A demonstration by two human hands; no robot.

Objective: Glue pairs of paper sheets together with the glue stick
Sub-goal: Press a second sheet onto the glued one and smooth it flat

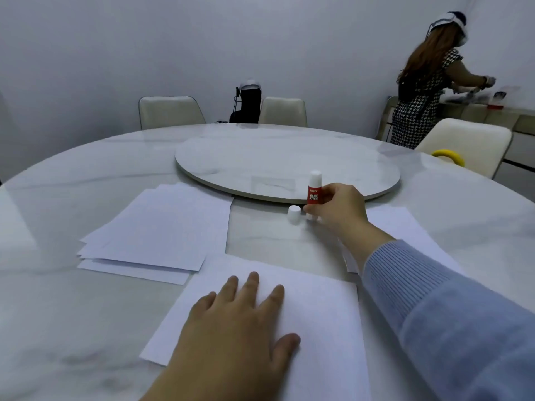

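The right hand (337,208) pinches the upright glue stick (314,188) low on its barrel, cap (294,215) just left of the fingers, while the left hand (240,319) lies flat, released, on the near sheet (318,308)

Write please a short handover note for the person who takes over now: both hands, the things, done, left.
Left hand: flat on the near sheet, pinning it.
Right hand: holding the glue stick upright on the table; the cap stands beside it.
Paper stack at left; more sheets under the right arm.
Done: cannot tell how many pairs.
Left: probably glue the near sheet, add its partner, repeat.
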